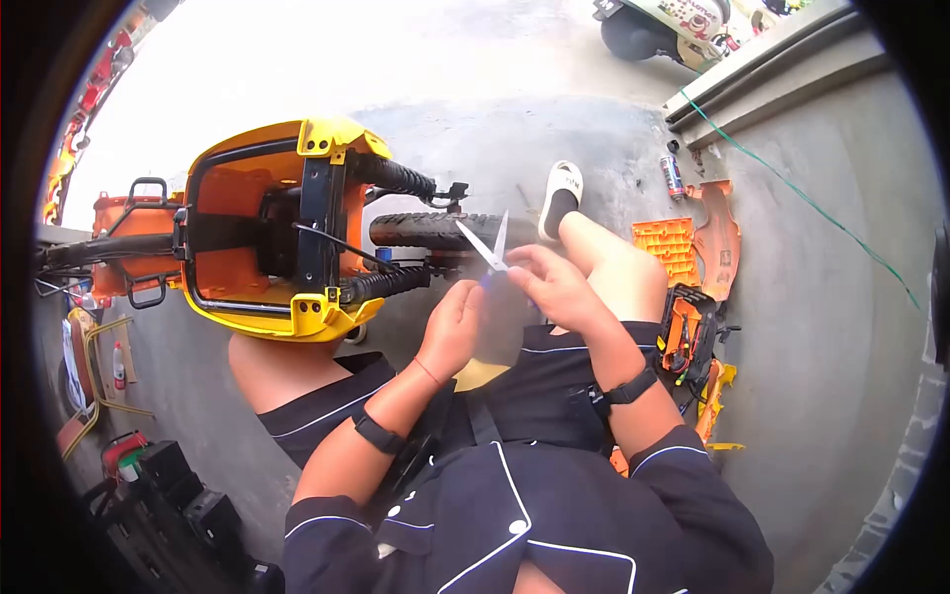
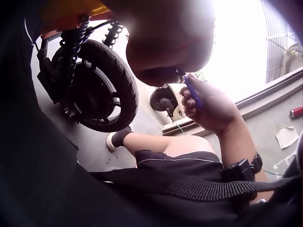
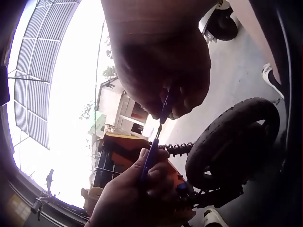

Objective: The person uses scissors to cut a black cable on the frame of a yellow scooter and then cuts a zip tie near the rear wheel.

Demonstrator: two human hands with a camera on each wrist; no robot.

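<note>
A pair of scissors with steel blades and blue handles is held in front of the person's lap, its blades spread in a V pointing away from the body. The left hand grips one handle, and its curled fingers also show in the right wrist view around the blue handle. The other handle is held by the right hand, with thumb and fingers around it. In the left wrist view that right hand has the blue plastic along its fingers. The finger loops are mostly hidden by the hands.
A yellow and orange scooter body with a front tire stands close at the left. Orange panels and a spray can are on the concrete floor at right. Black cases lie at lower left. A green cord crosses the right side.
</note>
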